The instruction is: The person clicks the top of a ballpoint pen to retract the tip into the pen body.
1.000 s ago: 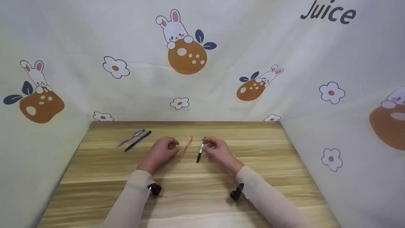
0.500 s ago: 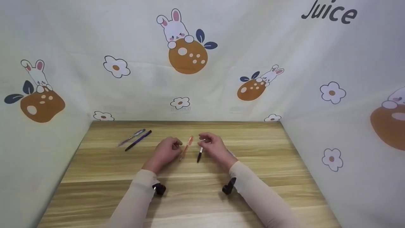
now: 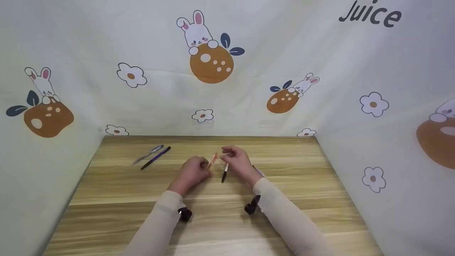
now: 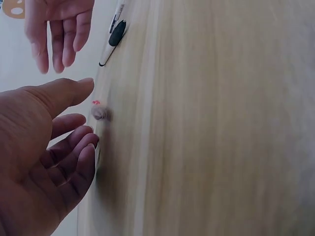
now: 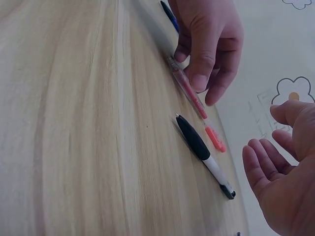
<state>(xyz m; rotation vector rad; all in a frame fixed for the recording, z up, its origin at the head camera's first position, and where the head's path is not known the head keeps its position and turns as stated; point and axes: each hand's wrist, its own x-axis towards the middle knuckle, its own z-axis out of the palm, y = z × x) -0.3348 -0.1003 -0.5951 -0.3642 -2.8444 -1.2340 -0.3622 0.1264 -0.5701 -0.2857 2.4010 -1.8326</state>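
Note:
My left hand [image 3: 192,174] hovers over the lower part of a translucent orange-red pen [image 3: 214,157], its thumb and fingers parted around the barrel in the right wrist view. That pen [image 5: 189,93] lies on the table, and part of it is hidden by the hand in the head view. Close on the right, a white pen with a black grip [image 3: 224,174] lies tip toward me. My right hand [image 3: 240,161], fingers loosely bent and holding nothing, is above its far end and covers it in the head view.
Two more pens lie side by side at the far left of the wooden table [image 3: 227,220]: a clear one [image 3: 148,154] and a purple-and-black one [image 3: 156,157]. Another pen [image 3: 259,171] shows partly behind the right wrist. A printed cloth [image 3: 160,99] encloses the back and sides.
My left hand has moved right, from beside the orange-red pen to over its lower end. The right hand has shifted left and slightly farther away, uncovering a pen behind its wrist.

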